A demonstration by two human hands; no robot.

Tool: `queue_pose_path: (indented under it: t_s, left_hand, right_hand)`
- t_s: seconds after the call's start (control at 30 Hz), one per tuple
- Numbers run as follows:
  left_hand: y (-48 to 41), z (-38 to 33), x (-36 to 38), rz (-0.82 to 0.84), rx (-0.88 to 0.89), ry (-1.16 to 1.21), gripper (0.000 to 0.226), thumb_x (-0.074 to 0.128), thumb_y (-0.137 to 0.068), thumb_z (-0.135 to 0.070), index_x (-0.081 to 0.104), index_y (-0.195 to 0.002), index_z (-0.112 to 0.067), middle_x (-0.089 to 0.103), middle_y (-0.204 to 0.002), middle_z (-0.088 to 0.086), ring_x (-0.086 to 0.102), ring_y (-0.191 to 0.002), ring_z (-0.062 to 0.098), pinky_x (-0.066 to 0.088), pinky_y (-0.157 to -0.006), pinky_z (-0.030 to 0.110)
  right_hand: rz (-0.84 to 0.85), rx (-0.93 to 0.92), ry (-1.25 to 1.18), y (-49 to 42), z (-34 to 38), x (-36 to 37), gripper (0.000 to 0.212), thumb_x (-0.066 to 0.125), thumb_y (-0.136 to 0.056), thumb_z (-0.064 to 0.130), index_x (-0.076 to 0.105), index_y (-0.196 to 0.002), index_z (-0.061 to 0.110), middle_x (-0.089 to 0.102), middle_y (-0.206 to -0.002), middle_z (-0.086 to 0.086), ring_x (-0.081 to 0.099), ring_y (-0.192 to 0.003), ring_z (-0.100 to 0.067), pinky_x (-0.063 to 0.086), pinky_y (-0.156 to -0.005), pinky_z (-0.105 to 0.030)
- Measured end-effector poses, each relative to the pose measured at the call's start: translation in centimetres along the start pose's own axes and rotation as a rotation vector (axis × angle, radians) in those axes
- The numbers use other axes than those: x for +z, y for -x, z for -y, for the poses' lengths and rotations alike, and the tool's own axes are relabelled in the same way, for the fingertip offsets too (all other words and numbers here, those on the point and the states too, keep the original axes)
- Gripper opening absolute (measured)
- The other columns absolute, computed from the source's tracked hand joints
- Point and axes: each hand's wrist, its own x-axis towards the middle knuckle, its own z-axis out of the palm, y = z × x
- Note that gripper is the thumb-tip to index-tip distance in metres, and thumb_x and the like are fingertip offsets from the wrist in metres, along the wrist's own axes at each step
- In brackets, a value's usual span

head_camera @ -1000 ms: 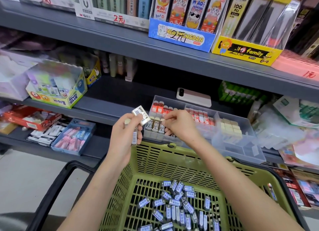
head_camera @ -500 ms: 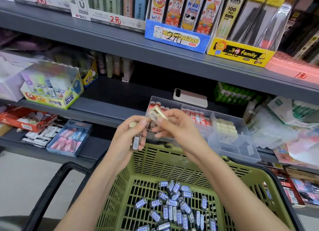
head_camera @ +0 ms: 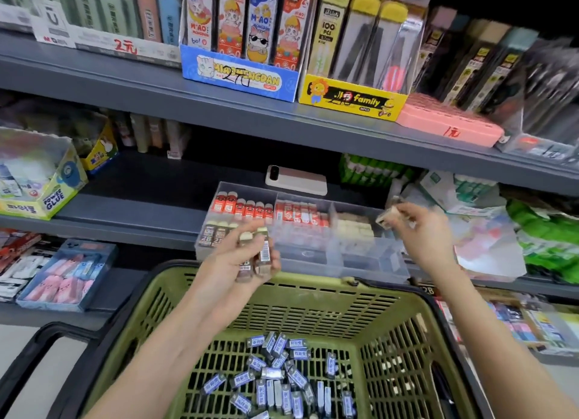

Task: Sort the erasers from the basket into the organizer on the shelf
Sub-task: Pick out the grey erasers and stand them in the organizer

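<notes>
Far off to the left of the organizer (head_camera: 313, 258) sits the glue box (head_camera: 53, 199), and here comes the action: the left hand (head_camera: 238, 262) hovers at the organizer's front left corner, fingers curled round a small bunch of brown-sleeved erasers (head_camera: 262, 252), barcode facing us. The organizer itself rests on the shelf, red-sleeved pieces lined up along its back, 2B ones front left, pale ones further right. A phone (head_camera: 297, 182) lies just behind it. Over the organizer's right end, the right hand (head_camera: 429, 233) pinches a single eraser (head_camera: 386, 218) at the fingertips, blurred. Right in front of the organizer, below both hands, the green basket (head_camera: 313, 312) holds a heap of loose erasers (head_camera: 275, 381).
</notes>
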Motion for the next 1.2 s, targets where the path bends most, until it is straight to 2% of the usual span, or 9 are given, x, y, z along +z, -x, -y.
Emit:
queue_pose_path:
  t_s: [0.17,0.33,0.63,0.77,0.9,1.03,1.1,1.13,1.2]
  left_hand:
    - [-0.5,0.6,1.8,-0.06,-0.024,-0.021,0.026,0.063,-0.073,-0.007,0.072,-0.098,-0.008,0.069,-0.082,0.014,0.064,-0.059,0.019,0.052,-0.049,0.027]
    - [-0.7,1.7,3.1,-0.135,-0.03,-0.116,0.04,0.068,-0.067,-0.013,0.065,-0.106,-0.008,0.063,-0.084,0.011,0.06,-0.053,0.016,0.038,-0.036,0.019]
    - [-0.8,2.4,3.7,-0.131,-0.05,-0.165,0.025,0.073,-0.063,-0.017,0.075,-0.088,-0.017,0.068,-0.065,-0.001,0.065,-0.058,0.013,0.043,-0.041,0.019]
    - [-0.8,2.5,3.6,-0.142,-0.063,-0.161,0.034,0.073,-0.065,-0.015,0.072,-0.098,-0.013,0.067,-0.069,0.001,0.064,-0.058,0.016,0.043,-0.041,0.02]
    - [-0.8,2.5,3.5,-0.144,-0.059,-0.166,0.036,0.074,-0.064,-0.016,0.071,-0.1,-0.013,0.063,-0.079,0.003,0.065,-0.059,0.016,0.043,-0.041,0.02]
    - [-0.8,2.4,3.5,-0.121,-0.062,-0.154,0.039,0.076,-0.06,-0.017,0.073,-0.099,-0.015,0.065,-0.084,0.005,0.066,-0.063,0.017,0.044,-0.043,0.02]
    - [-0.7,2.3,3.3,-0.097,-0.059,-0.155,0.037,0.076,-0.061,-0.017,0.075,-0.098,-0.018,0.067,-0.086,0.007,0.065,-0.063,0.016,0.043,-0.042,0.02]
    - [-0.6,2.2,3.1,-0.085,-0.056,-0.156,0.037,0.076,-0.061,-0.017,0.075,-0.098,-0.019,0.068,-0.085,0.008,0.065,-0.063,0.016,0.042,-0.041,0.019]
    - [-0.4,2.0,2.9,-0.066,-0.05,-0.176,0.04,0.078,-0.058,-0.017,0.075,-0.097,-0.019,0.071,-0.082,0.008,0.064,-0.061,0.015,0.039,-0.039,0.018]
  right_hand:
    - [0.065,-0.07,0.154,-1.5,-1.6,0.4,0.031,0.067,-0.082,0.033,0.066,-0.108,0.016,0.069,-0.093,-0.013,0.054,-0.095,-0.031,0.039,-0.075,-0.035]
    - [-0.003,-0.142,0.154,-1.9,-1.3,1.5,0.025,0.064,-0.081,0.024,0.069,-0.103,0.014,0.069,-0.086,-0.013,0.057,-0.092,-0.034,0.041,-0.066,-0.032]
    - [0.048,-0.11,0.216,-1.8,-1.1,2.7,0.026,0.073,-0.074,0.04,0.073,-0.087,0.017,0.07,-0.079,-0.007,0.057,-0.086,-0.029,0.035,-0.06,-0.028]
    - [0.179,-0.116,0.224,-1.7,-1.3,2.9,0.028,0.058,-0.088,0.04,0.073,-0.08,0.018,0.071,-0.084,-0.003,0.057,-0.087,-0.024,0.037,-0.061,-0.027]
    - [0.287,-0.249,0.384,-1.5,-1.7,3.0,0.04,0.037,-0.099,0.035,0.07,-0.09,0.015,0.069,-0.093,-0.01,0.053,-0.099,-0.028,0.044,-0.074,-0.034]
    - [0.355,-0.271,0.491,-1.4,-1.2,2.2,0.044,0.029,-0.101,0.036,0.069,-0.099,0.017,0.068,-0.1,-0.006,0.051,-0.101,-0.026,0.044,-0.079,-0.034]
    - [0.251,-0.343,0.619,-0.8,0.0,1.4,0.043,0.027,-0.1,0.038,0.066,-0.104,0.02,0.066,-0.102,-0.001,0.049,-0.098,-0.025,0.039,-0.079,-0.033]
    - [0.164,-0.379,0.601,-0.3,0.9,1.0,0.043,0.028,-0.1,0.038,0.067,-0.104,0.02,0.066,-0.099,-0.001,0.049,-0.095,-0.025,0.038,-0.078,-0.034]
    - [0.048,-0.385,0.244,1.6,3.9,0.3,0.04,0.037,-0.098,0.038,0.071,-0.094,0.018,0.069,-0.086,-0.001,0.051,-0.082,-0.023,0.038,-0.07,-0.032]
